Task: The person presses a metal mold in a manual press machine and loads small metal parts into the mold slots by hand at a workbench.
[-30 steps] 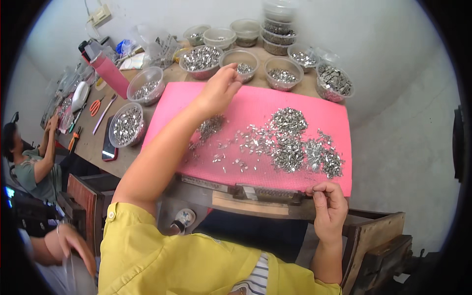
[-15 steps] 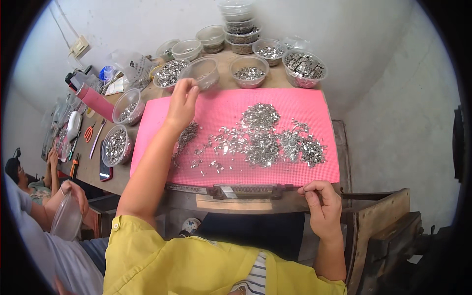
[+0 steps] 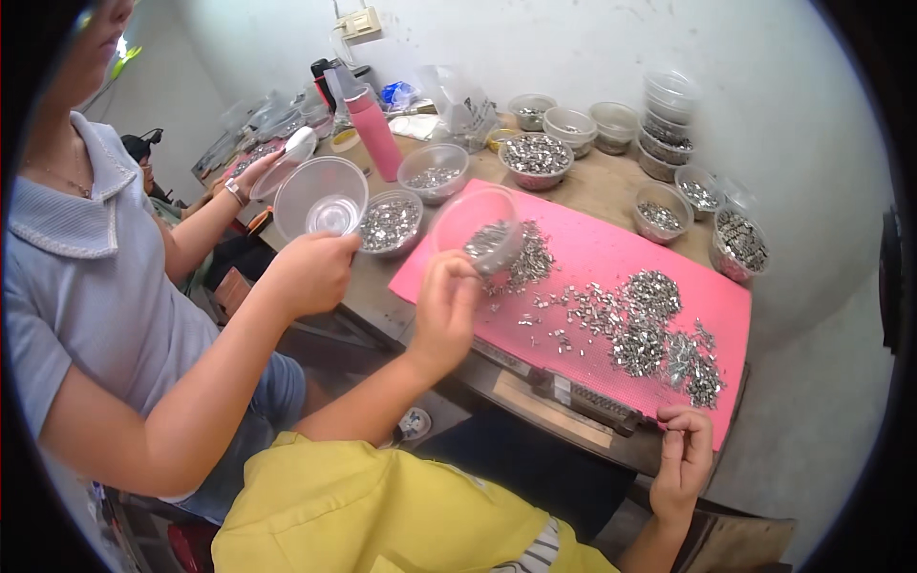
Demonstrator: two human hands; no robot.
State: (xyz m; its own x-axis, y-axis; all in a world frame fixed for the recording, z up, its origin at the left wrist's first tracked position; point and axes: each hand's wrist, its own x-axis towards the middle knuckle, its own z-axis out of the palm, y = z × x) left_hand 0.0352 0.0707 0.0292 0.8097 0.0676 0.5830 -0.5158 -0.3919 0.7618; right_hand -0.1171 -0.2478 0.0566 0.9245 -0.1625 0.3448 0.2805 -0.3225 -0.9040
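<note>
My left hand (image 3: 446, 310) is closed on the rim of a clear plastic bowl (image 3: 478, 226), tilted above the left part of the pink mat (image 3: 435, 267). Small shiny metal pieces show in or through this bowl, and a heap of them (image 3: 531, 260) lies beside it. At the mat's near right corner, my right hand (image 3: 684, 458) has its fingers curled against the thumb; whether a small piece is between them is hidden. More metal pieces (image 3: 650, 325) are spread in piles across the mat's right half.
On my left a co-worker holds an empty clear bowl (image 3: 322, 202) close to my left hand. Bowls of metal pieces (image 3: 537, 158) line the table's back, with a bowl stack (image 3: 666, 124) against the wall. A pink bottle (image 3: 373, 134) stands beyond.
My view has turned left. My left hand has drawn the bowl back from the far edge to over the mat. The co-worker now stands closer, with bowls in hand.
</note>
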